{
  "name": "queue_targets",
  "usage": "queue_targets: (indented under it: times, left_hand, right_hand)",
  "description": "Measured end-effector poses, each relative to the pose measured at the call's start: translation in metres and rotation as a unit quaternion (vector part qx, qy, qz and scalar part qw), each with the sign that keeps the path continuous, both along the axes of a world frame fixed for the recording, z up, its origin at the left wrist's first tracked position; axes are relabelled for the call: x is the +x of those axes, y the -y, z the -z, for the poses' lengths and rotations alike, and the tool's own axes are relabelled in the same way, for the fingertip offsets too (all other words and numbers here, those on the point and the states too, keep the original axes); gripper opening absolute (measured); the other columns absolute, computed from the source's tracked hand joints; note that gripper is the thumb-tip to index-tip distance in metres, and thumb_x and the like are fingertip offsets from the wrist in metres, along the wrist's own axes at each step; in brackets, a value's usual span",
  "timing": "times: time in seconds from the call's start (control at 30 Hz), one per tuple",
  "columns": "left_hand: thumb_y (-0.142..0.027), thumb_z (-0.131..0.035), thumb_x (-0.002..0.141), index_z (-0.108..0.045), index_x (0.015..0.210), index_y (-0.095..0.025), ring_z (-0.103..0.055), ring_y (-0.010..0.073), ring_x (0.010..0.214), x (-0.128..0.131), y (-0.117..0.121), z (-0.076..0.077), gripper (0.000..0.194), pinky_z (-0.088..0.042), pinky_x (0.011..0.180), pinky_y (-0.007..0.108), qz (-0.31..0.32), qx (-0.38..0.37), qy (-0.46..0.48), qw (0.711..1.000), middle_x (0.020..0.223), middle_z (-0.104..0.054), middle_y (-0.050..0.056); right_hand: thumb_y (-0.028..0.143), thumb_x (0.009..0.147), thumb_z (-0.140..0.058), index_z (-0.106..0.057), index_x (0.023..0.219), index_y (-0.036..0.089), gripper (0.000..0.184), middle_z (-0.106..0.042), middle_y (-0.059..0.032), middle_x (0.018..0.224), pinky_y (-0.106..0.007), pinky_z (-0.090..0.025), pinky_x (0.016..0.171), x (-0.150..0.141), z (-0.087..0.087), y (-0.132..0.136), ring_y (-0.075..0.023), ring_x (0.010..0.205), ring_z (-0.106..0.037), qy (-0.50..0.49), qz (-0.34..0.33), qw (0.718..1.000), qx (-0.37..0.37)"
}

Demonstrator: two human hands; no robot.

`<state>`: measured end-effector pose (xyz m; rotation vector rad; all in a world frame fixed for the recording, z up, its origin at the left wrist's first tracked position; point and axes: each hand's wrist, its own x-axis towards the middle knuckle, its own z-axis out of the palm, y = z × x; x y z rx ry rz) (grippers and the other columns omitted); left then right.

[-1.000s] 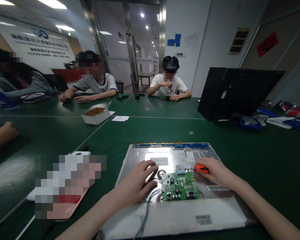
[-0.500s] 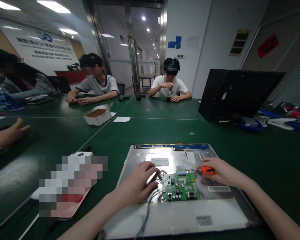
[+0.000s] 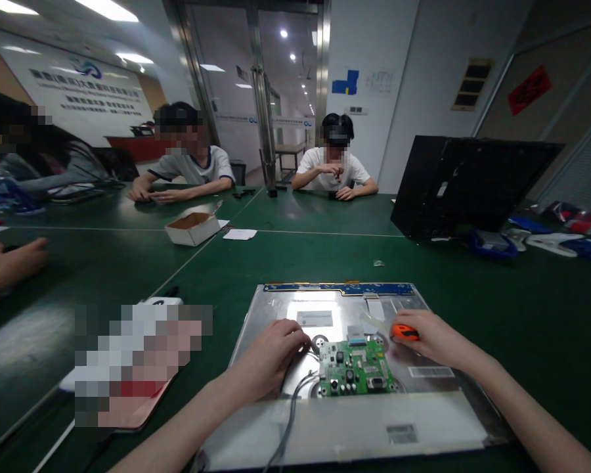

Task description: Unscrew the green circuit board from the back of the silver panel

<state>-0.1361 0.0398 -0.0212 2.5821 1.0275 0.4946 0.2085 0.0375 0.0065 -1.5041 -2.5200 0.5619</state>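
Note:
A metal-backed display panel [image 3: 270,315] lies flat before me, with a green circuit board [image 3: 357,374] on its middle. My left hand [image 3: 278,351] rests on the panel just left of the board, fingers curled together; whatever lies between them is hidden. Grey cables [image 3: 290,420] run from the board's left side toward the panel's near edge. At the board's upper right, my right hand [image 3: 431,338] is closed round an orange-and-black-handled screwdriver [image 3: 405,332], its shaft not visible. Pale translucent tape [image 3: 374,322] and a white flat cable [image 3: 373,304] lie beside that hand.
A pixelated pink-and-white item [image 3: 150,410] lies at left. Beyond are an open white box [image 3: 192,228], paper [image 3: 240,234] and a black monitor housing [image 3: 473,187]. Co-workers sit across the table, and another person's hand [image 3: 20,266] is at far left.
My left thumb and fingers have drawn together beside the board. My right hand has shifted slightly left with the screwdriver. The co-worker's hand at far left has pulled back a little.

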Motion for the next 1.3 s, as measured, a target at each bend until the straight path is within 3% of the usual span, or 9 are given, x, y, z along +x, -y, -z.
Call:
queue_targets:
  times: [0.37,0.57,0.77,1.0,1.3]
  left_hand:
    - [-0.008,-0.045,0.09,-0.059,0.085,-0.017,-0.056,0.021,0.079,0.003,0.0,-0.007,0.017,-0.041,0.067,0.03,-0.048,0.012,0.006,0.999,0.087,-0.062,0.007]
    - [-0.008,-0.044,0.089,-0.055,0.094,-0.018,-0.056,0.0188,0.079,0.0,0.003,-0.005,0.015,-0.042,0.065,0.028,0.02,-0.041,0.078,0.996,0.089,-0.061,0.006]
    - [-0.006,-0.05,0.083,-0.058,0.086,-0.017,-0.055,0.0179,0.078,0.005,0.011,-0.017,0.015,-0.042,0.065,0.026,0.066,-0.076,0.058,0.993,0.088,-0.059,0.005]
    - [-0.007,-0.053,0.085,-0.066,0.092,-0.019,-0.058,0.0182,0.079,0.005,0.011,-0.026,0.019,-0.044,0.067,0.028,0.08,-0.111,0.038,0.99,0.088,-0.063,0.004]
    - [-0.005,-0.055,0.084,-0.067,0.088,-0.019,-0.059,0.0184,0.083,0.007,0.012,-0.021,0.018,-0.045,0.073,0.028,0.07,-0.105,0.026,0.992,0.09,-0.063,0.004]
  right_hand:
    - [0.016,0.087,-0.053,-0.065,0.086,0.019,0.012,-0.067,-0.006,0.09,-0.032,-0.043,0.074,-0.003,0.0,0.0,-0.0227,0.083,-0.062,0.011,0.014,1.0,0.013]
    - [0.014,0.086,-0.053,-0.065,0.087,0.019,0.012,-0.067,-0.0053,0.091,-0.032,-0.043,0.075,-0.003,0.001,0.0,-0.0223,0.085,-0.062,0.007,0.011,1.0,0.013]
    - [0.016,0.087,-0.053,-0.065,0.087,0.019,0.013,-0.067,-0.0062,0.092,-0.033,-0.044,0.076,-0.004,-0.001,0.001,-0.023,0.086,-0.062,0.006,0.013,1.0,0.008]
    - [0.018,0.087,-0.052,-0.066,0.09,0.02,0.014,-0.067,-0.0064,0.095,-0.035,-0.046,0.078,-0.002,-0.001,0.002,-0.0225,0.087,-0.062,-0.002,0.015,1.0,0.001]
    - [0.019,0.089,-0.051,-0.064,0.087,0.018,0.014,-0.067,-0.0066,0.09,-0.033,-0.047,0.074,-0.009,-0.006,0.001,-0.0211,0.082,-0.062,-0.011,0.0,1.0,0.022]
